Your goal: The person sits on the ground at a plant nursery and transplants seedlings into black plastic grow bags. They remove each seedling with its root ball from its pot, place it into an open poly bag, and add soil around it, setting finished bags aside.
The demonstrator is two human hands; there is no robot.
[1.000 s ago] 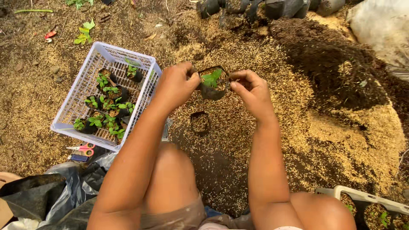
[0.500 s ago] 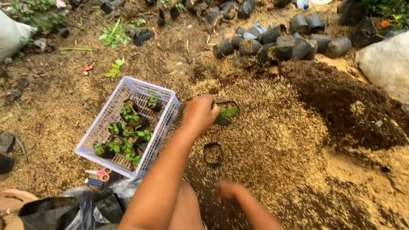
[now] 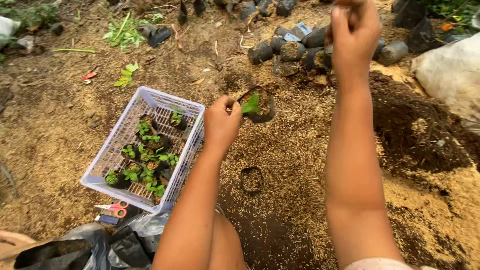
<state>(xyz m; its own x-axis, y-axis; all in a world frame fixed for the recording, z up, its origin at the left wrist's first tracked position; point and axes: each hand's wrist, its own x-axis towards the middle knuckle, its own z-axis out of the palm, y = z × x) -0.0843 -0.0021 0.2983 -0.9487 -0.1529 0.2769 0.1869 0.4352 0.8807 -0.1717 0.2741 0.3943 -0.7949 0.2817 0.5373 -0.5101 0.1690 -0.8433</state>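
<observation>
Ground covered in pale rice husk (image 3: 300, 165) fills most of the frame, with a darker mound of soil (image 3: 415, 125) at the right and a whitish sack (image 3: 450, 75) at the right edge. Left of centre sits a lavender plastic basket (image 3: 117, 150), its slatted floor holding several small black bags with green seedlings (image 3: 147, 160). Crumpled black plastic (image 3: 95, 245) lies in the lower left corner. Along the upper middle, a cluster of filled black nursery bags (image 3: 292, 50) lies tipped on their sides.

Both bare forearms rise from the bottom edge. The right arm stretches straight up the frame, and the right hand (image 3: 354, 32) at the top edge has its fingers curled together in a pinch; what it grips, if anything, cannot be told. The left arm angles up towards the centre, and the left hand (image 3: 222, 122) is closed, fingers pinching the rim of a small black bag with a seedling (image 3: 257, 105), held just above the husk, right of the basket's upper corner.

Lower in the centre, an empty black bag (image 3: 251, 180) stands open on the husk. Red-handled scissors (image 3: 114, 206) lie by the basket's lower edge.
</observation>
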